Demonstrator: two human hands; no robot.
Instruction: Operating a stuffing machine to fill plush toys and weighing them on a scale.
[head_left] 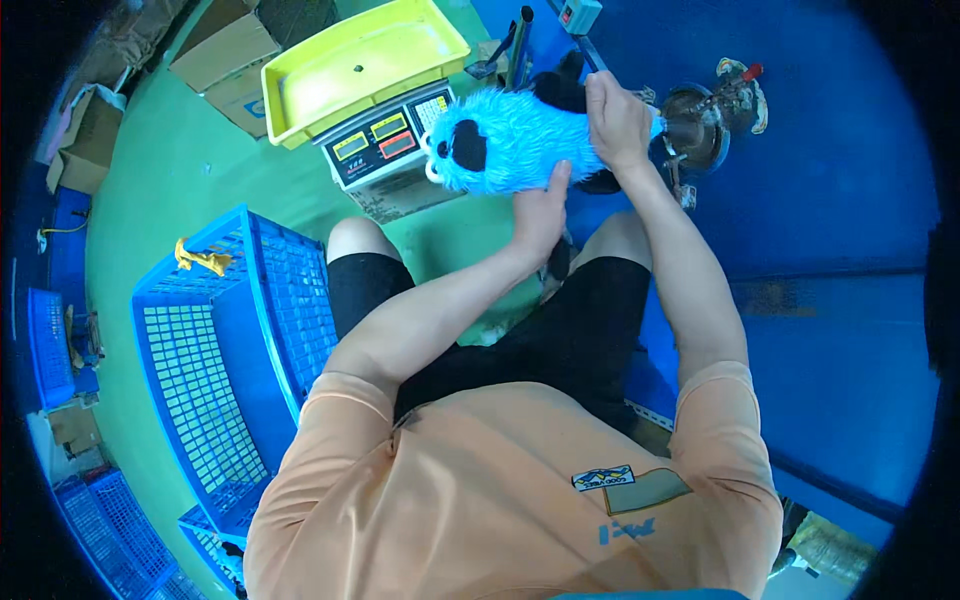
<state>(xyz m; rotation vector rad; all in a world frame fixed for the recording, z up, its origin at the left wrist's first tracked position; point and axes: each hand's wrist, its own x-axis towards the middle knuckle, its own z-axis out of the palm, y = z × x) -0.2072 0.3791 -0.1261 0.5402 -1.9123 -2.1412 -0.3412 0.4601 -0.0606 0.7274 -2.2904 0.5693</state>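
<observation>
A fluffy bright-blue plush toy (525, 140) with black patches lies sideways in front of me, its head to the left. My left hand (540, 212) is closed on its near side, thumb over the fur. My right hand (617, 118) grips the toy's right end from above. That end reaches up to a round metal fitting (692, 130) on the blue machine (800, 200); whether the fitting goes inside the toy is hidden. Black limbs of the toy stick out beyond and below my right hand.
A counting scale (385, 140) carrying a yellow tray (300, 105) stands just left of the toy. Blue plastic crates (185, 390) are on the green floor (130, 260) at left, a yellow cloth (202, 258) tied to one. Cardboard boxes (225, 60) sit at far left.
</observation>
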